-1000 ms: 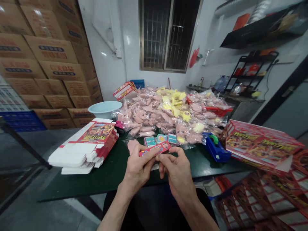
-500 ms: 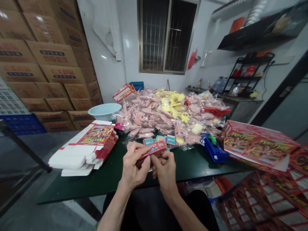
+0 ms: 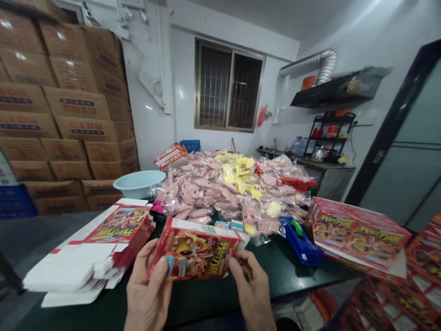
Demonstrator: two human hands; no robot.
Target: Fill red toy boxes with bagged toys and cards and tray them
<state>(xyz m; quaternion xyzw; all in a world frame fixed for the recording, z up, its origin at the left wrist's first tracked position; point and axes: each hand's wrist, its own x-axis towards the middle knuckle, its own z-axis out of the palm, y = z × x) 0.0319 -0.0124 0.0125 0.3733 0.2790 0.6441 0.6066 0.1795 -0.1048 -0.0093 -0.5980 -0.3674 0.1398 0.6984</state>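
Left hand pinches left end of red printed box, right hand its right end, above table toward near edge; flattened cartons lie at left edge.

You get cool, moderate light, glare at upper right, glints on the cardboard cartons, slight blur, and an edge-stretched, leaning door.
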